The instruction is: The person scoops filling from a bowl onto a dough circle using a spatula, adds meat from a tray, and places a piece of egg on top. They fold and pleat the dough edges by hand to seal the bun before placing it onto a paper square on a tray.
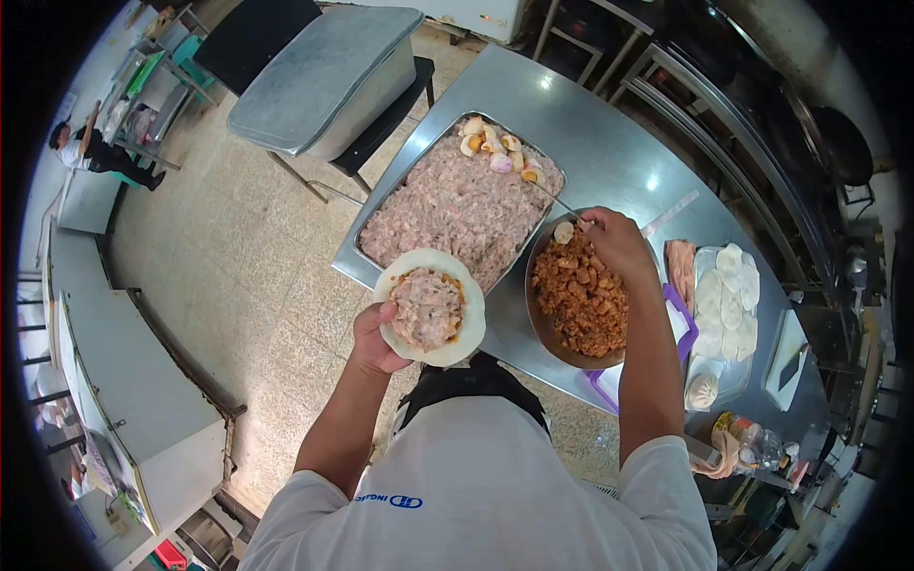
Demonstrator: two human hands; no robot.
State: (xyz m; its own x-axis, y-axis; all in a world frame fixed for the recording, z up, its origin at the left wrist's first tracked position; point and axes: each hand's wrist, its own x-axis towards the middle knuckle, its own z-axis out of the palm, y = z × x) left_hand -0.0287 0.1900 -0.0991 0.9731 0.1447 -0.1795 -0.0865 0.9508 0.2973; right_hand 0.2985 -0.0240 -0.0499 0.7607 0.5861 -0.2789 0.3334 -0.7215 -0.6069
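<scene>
My left hand (376, 338) holds a round dough (430, 306) with meat on it, just in front of the big tray (357, 265). My right hand (619, 246) grips a thin metal tool (557, 198) over the brown bowl (549, 341), right of the tray.

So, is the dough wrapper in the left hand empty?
No, the dough wrapper on the left hand carries a mound of minced filling.

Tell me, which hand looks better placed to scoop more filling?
Likely the right hand: it holds a utensil over the bowl of brown filling. The left hand is busy cupping the filled dough round.
</scene>
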